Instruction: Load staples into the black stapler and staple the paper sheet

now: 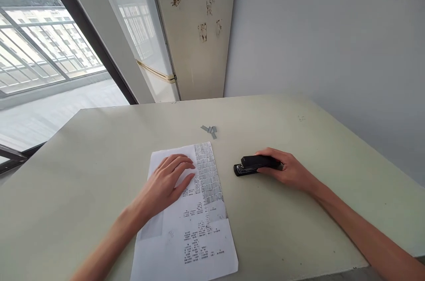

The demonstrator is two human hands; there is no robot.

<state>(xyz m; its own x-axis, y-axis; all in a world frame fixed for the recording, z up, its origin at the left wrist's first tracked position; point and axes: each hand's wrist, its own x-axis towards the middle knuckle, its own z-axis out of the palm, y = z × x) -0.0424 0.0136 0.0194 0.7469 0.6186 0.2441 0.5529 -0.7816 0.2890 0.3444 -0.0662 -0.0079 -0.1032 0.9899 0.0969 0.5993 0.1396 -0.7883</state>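
My left hand [171, 180] lies flat, fingers stretched out, on the upper part of a printed sheet of paper [212, 245]. Rows of staples [208, 170] cover a strip along the sheet's upper right edge. To the right of the paper, my right hand [287, 169] is wrapped round a black stapler [252, 163], thumb on one side and fingers on the other. The stapler's front end points left toward the paper, a short gap away from it. Just beyond the paper's top edge sits a small pile of staple strips [210, 130].
The pale table [99, 148] extends round the paper on all sides. A plain wall [325, 28] runs along its right side. Behind the table stands a fridge-like cabinet [199, 64] with brown marks. A window [49, 37] with railings outside is at the left.
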